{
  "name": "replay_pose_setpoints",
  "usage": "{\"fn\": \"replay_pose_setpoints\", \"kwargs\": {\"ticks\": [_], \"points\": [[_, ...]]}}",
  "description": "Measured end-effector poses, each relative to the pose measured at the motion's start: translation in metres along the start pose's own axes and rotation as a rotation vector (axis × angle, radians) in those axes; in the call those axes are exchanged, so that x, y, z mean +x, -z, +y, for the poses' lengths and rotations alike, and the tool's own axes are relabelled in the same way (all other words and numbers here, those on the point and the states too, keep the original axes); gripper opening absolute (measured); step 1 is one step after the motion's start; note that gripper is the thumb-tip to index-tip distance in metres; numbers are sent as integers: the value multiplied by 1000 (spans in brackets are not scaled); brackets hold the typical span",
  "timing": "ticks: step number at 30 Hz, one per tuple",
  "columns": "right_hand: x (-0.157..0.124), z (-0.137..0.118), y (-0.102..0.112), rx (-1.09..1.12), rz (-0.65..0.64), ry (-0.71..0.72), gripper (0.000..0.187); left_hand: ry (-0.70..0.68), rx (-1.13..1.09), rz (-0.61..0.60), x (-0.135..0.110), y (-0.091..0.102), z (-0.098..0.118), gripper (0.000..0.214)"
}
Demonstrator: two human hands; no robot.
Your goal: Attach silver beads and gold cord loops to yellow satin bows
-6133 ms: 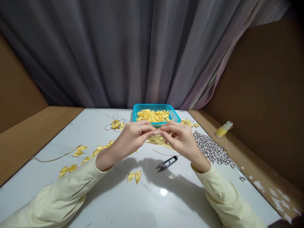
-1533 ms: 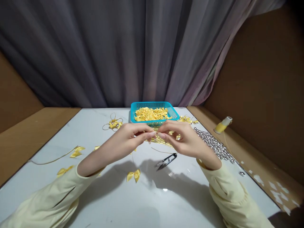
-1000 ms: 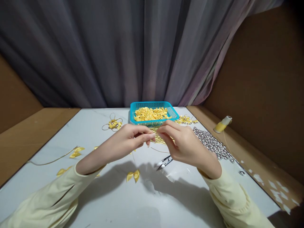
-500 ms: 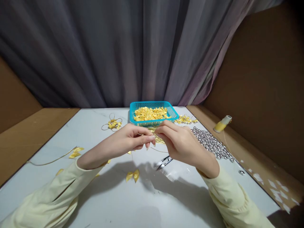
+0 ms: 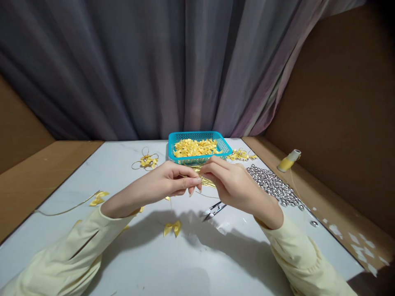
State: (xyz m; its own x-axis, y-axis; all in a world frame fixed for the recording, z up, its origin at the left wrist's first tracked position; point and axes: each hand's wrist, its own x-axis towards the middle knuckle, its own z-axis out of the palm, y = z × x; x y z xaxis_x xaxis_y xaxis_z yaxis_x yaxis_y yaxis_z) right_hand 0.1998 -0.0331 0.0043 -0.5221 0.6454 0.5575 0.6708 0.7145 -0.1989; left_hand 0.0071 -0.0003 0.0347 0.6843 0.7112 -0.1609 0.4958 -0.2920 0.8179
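My left hand point(image 5: 175, 181) and my right hand point(image 5: 230, 181) meet fingertip to fingertip above the middle of the table. Both are closed in a pinch; what they hold is too small and too hidden to name. Just behind the fingers lies a bundle of gold cords point(image 5: 207, 181), partly covered by my right hand. Below that hand, a pair of thread snips point(image 5: 214, 210) rests on the white tabletop point(image 5: 154, 259). A yellow ribbon bow point(image 5: 172, 228) lies nearer me, and a thin thread hangs above it.
At the back stands a blue basket point(image 5: 227, 151) of yellow bows. Looped cords with bows point(image 5: 148, 161) lie to its left, more bow pieces point(image 5: 242, 154) to its right. Silver beads point(image 5: 271, 185) spread at right near a yellow thread spool point(image 5: 289, 160). Another bow point(image 5: 98, 199) touches a cord at left.
Both hands stay pinched together in nearly the same place, with only a slight shift of the fingers. Nothing on the table has visibly moved.
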Motion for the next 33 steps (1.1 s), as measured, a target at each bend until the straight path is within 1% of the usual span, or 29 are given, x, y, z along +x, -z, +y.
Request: {"fn": "replay_pose_setpoints", "kwargs": {"ticks": [6,11,13,16,22,33], "points": [[0,2,-3,31,17,5,17,0,16,-4,0,1,1,34],[2,5,-3,72,99,24,9,-13,-18,-10,2,2,-2,34],[2,4,-2,87,124,34,10,-25,-53,-24,3,2,-4,34],[2,3,0,91,117,38,12,-34,-77,-28,3,3,-7,34],[0,2,-1,111,100,40,10,-26,-84,-27,2,3,-6,35],[1,2,-1,112,129,46,7,-25,-121,-36,2,3,-6,35]]}}
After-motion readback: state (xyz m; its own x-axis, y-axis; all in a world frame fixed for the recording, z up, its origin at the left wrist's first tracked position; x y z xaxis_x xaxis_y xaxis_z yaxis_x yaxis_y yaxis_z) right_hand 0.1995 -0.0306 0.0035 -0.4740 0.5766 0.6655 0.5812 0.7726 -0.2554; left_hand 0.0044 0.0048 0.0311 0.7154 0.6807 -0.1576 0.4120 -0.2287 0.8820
